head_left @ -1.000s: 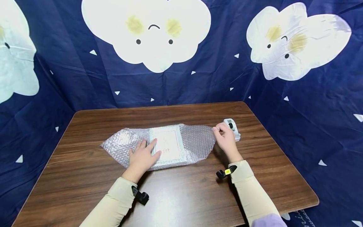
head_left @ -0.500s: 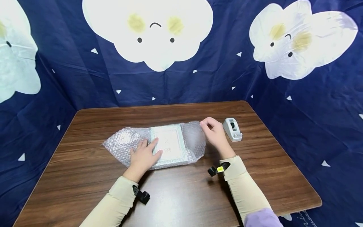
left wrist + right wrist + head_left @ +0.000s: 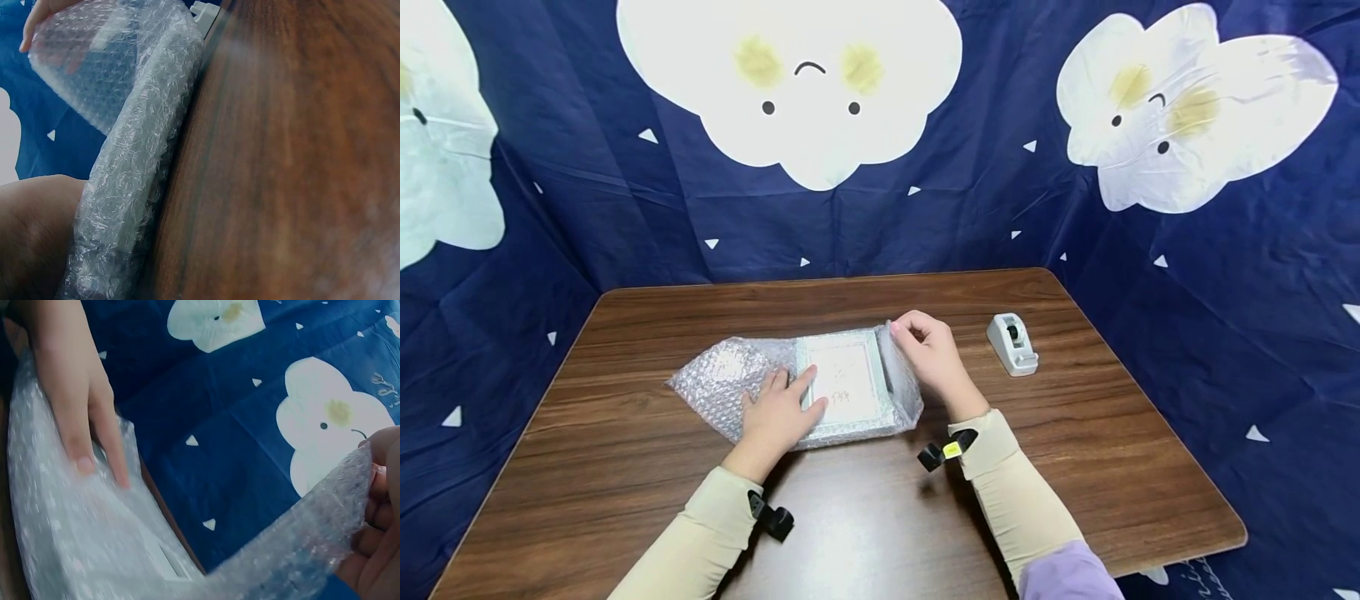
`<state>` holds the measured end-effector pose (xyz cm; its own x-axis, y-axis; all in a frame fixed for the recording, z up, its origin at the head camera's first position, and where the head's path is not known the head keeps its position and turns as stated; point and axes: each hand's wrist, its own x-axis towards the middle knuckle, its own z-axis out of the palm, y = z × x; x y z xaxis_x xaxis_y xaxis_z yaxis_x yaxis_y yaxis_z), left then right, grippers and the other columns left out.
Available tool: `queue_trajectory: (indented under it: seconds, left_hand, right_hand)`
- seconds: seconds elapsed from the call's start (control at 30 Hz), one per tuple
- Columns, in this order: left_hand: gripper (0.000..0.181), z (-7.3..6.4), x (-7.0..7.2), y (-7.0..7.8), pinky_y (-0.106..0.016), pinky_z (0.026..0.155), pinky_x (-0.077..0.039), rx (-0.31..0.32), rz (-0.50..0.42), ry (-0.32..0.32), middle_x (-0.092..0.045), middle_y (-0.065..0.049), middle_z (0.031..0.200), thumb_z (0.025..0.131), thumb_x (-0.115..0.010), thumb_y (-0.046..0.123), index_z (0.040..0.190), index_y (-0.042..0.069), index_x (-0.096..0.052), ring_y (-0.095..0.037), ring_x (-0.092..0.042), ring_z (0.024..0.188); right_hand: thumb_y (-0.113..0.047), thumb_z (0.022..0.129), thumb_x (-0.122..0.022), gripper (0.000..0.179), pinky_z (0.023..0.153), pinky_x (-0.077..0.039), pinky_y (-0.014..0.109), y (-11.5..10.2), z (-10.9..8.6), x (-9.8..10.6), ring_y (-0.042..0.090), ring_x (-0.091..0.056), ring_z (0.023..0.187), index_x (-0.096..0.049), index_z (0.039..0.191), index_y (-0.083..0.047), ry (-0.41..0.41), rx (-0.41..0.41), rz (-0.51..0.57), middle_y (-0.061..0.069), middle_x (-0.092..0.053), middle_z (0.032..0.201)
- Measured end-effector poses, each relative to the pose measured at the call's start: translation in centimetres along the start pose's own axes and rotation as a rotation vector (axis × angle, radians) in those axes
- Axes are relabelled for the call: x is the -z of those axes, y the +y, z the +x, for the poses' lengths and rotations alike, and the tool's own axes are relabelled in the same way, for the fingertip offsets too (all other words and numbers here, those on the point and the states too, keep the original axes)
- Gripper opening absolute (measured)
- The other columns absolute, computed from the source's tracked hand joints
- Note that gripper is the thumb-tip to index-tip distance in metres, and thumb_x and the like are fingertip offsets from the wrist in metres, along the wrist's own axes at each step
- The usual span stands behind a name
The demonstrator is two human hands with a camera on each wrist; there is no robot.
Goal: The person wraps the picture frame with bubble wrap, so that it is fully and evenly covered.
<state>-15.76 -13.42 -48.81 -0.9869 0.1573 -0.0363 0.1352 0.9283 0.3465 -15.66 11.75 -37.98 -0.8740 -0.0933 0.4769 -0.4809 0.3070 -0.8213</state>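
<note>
A pale picture frame (image 3: pixel 844 379) lies on the brown table, with bubble wrap (image 3: pixel 722 379) under it and spread out to its left. My left hand (image 3: pixel 778 412) rests with spread fingers on the frame's left side and the wrap there. My right hand (image 3: pixel 928 354) pinches the raised right end of the wrap and holds it up beside the frame's right edge. In the right wrist view, the lifted wrap (image 3: pixel 294 540) slopes up to my right fingers (image 3: pixel 378 481). From the left wrist, the wrapped near side (image 3: pixel 134 150) shows along the table.
A white tape dispenser (image 3: pixel 1013 344) stands on the table (image 3: pixel 1112 467) to the right of my right hand. Behind the table hangs a dark blue cloth (image 3: pixel 760 217) with white clouds. Each wrist carries a small black camera.
My right hand has moved left, folding the right end of the bubble wrap up and over toward the frame. The tape dispenser is now uncovered. My left hand stays in place.
</note>
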Motion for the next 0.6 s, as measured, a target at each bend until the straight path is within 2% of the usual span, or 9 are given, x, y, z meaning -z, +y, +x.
queue_trajectory:
  seconds: [0.07,0.3,0.47,0.6]
  left_hand:
    - [0.069,0.0,-0.1,-0.1,-0.082,0.107,-0.013,0.0,0.002,-0.001,-0.029,-0.027,0.16,0.097,-0.048,0.06,0.158,0.029,-0.038,-0.048,-0.019,0.149]
    - [0.069,0.1,-0.1,-0.1,-0.082,0.107,-0.013,0.005,0.005,-0.001,-0.029,-0.027,0.16,0.097,-0.048,0.06,0.157,0.029,-0.039,-0.049,-0.019,0.149]
    - [0.069,0.2,-0.1,-0.1,-0.082,0.106,-0.014,-0.002,0.01,0.01,-0.031,-0.028,0.159,0.097,-0.048,0.06,0.157,0.028,-0.04,-0.05,-0.021,0.148]
    - [0.069,0.1,-0.1,-0.1,-0.082,0.106,-0.014,-0.001,0.015,0.01,-0.031,-0.027,0.16,0.097,-0.049,0.06,0.157,0.027,-0.041,-0.05,-0.021,0.148]
  right_hand:
    - [0.004,0.096,-0.061,0.017,0.06,-0.042,0.02,-0.1,0.0,-0.6,0.006,-0.051,0.067,-0.065,0.081,0.009,-0.015,-0.003,0.005,0.018,-0.066,0.081]
    - [-0.001,0.096,-0.065,0.018,0.061,-0.043,0.02,3.2,0.7,-3.2,0.008,-0.052,0.068,-0.068,0.08,0.006,-0.014,-0.015,-0.002,0.016,-0.069,0.083]
    - [-0.005,0.096,-0.068,0.018,0.066,-0.047,0.019,3.4,0.6,-4.4,0.009,-0.058,0.074,-0.07,0.078,0.0,-0.011,-0.016,0.018,0.014,-0.071,0.087]
    - [-0.007,0.095,-0.069,0.017,0.063,-0.047,0.02,3.5,0.5,-5.5,0.008,-0.057,0.07,-0.072,0.079,-0.002,-0.002,-0.027,0.033,0.009,-0.07,0.081]
